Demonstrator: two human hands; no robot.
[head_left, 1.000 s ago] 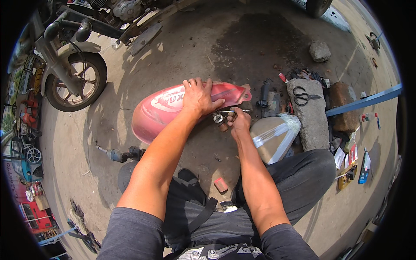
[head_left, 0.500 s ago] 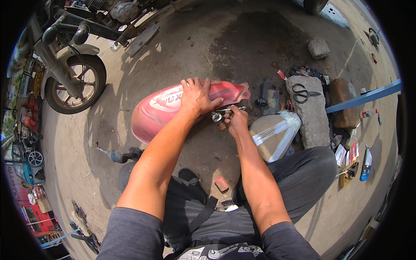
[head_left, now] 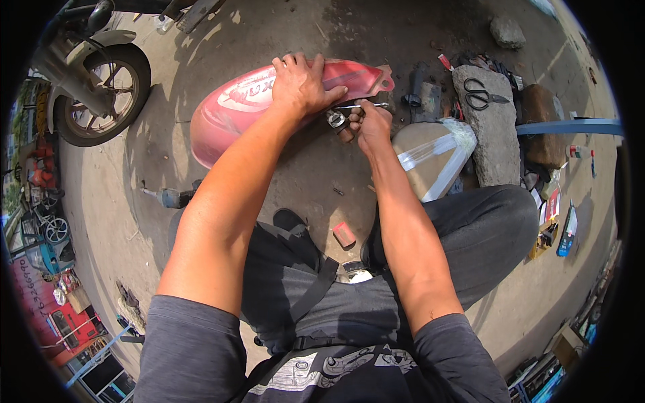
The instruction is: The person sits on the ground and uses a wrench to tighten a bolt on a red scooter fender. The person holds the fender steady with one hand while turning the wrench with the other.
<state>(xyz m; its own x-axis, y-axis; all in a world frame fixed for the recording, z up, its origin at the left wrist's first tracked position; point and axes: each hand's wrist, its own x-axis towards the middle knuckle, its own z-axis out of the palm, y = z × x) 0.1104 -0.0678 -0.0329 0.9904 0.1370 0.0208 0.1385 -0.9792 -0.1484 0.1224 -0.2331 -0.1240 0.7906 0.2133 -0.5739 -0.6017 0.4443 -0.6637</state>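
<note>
A red motorcycle fuel tank (head_left: 225, 117) with a pale decal lies on its side on the ground in front of me. Its narrow end, with a holed tab, points right. My left hand (head_left: 300, 84) grips the upper side of the tank, fingers curled over the far edge and thumb stretched along it. Just right of it, my right hand (head_left: 371, 122) is closed round a slim shiny metal wrench (head_left: 380, 105), held along the tank's near edge. A round metal fitting (head_left: 335, 119) and a brownish cylinder (head_left: 346, 135) sit beside my right fingers; how they join the tank is hidden.
Black-handled scissors (head_left: 477, 94) rest on a concrete block (head_left: 494, 144) at the right. Closer in is a taped, rounded piece (head_left: 423, 151). A power tool (head_left: 173, 195) lies left, a small red block (head_left: 344, 234) between my legs. A motorcycle wheel (head_left: 111, 97) stands far left.
The whole view has shifted, so most things sit higher in the picture. Both hands keep their places at the tank, and the wrench lies almost level in my right hand.
</note>
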